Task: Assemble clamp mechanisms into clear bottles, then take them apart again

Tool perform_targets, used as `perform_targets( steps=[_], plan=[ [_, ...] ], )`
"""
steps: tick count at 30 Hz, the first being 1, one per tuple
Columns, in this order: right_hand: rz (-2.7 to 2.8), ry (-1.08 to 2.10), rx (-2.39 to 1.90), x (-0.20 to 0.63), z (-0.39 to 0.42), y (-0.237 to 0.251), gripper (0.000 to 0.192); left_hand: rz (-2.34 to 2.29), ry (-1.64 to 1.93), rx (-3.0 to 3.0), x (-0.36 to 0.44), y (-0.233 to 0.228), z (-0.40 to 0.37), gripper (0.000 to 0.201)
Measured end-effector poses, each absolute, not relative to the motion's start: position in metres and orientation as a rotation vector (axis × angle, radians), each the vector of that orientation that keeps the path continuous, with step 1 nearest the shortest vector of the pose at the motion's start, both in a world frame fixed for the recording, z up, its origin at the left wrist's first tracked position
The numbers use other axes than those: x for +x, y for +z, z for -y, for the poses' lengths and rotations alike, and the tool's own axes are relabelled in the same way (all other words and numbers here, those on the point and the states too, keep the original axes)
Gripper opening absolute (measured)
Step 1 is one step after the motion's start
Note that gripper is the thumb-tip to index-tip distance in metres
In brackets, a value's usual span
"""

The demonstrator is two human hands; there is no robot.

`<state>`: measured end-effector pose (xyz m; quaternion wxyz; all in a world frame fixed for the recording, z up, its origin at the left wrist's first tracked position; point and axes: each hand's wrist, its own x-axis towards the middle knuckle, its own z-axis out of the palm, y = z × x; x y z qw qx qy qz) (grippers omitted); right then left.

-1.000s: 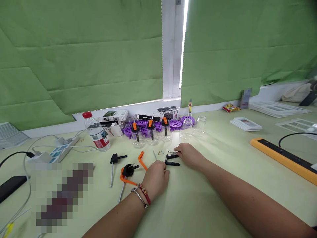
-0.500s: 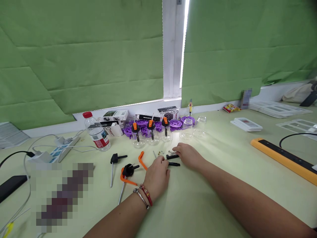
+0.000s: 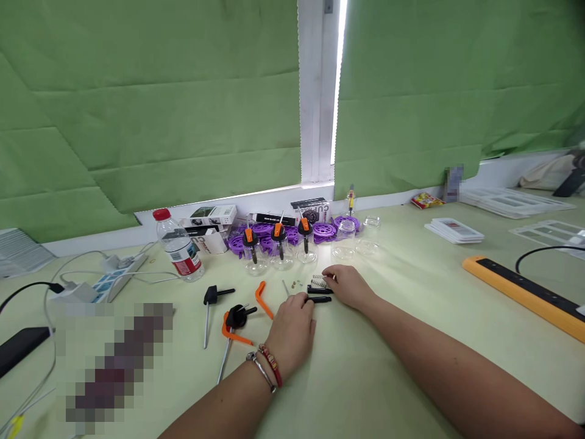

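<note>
My left hand (image 3: 292, 326) rests on the tabletop with its fingers bent and close together. Its fingertips are at the left ends of two black tubes, an upper one (image 3: 319, 291) and a lower one (image 3: 319, 299), lying nearly parallel. Whether it grips either tube is hidden. Thumb and fingers of my right hand (image 3: 350, 286) are bent together at the right ends of two thin coil springs (image 3: 319, 281), just above the upper tube's end. What they pinch, if anything, does not show. Tiny brass-coloured pieces (image 3: 293, 285) and a thin rod (image 3: 286, 287) lie beyond my left hand.
Orange handles (image 3: 262, 299) and black crank pieces with metal shafts (image 3: 211, 296) lie left of my hands. Behind stand glass jars (image 3: 281, 259), purple discs (image 3: 324, 231), boxes (image 3: 212, 213) and a water bottle (image 3: 183, 253). An orange-black bar (image 3: 525, 296) lies at right.
The lower black tube now lies closer to the upper one. More of the two springs shows, as my right hand has shifted slightly right. My left hand has drawn slightly nearer to me.
</note>
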<state>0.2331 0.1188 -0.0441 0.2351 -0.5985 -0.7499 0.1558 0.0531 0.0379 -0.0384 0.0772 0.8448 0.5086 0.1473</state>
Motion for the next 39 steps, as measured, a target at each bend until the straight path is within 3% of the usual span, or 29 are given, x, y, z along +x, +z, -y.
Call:
perform_targets(
  steps=[11,20,39],
  plan=[
    [2.081,0.436,-1.569,0.233,-0.117,-0.046,0.023,-1.780,0.552,2.238,0.032,-0.017,-0.050,0.021],
    [2.081,0.420,-1.500,0.229,-0.107,-0.041,0.021,-1.569,0.366,2.221,0.029,-0.020,-0.046,0.017],
    [2.235,0.506,-1.434,0.233,-0.106,-0.044,0.023,-1.632,0.360,2.241,0.038,-0.023,-0.053,0.018]
  ],
)
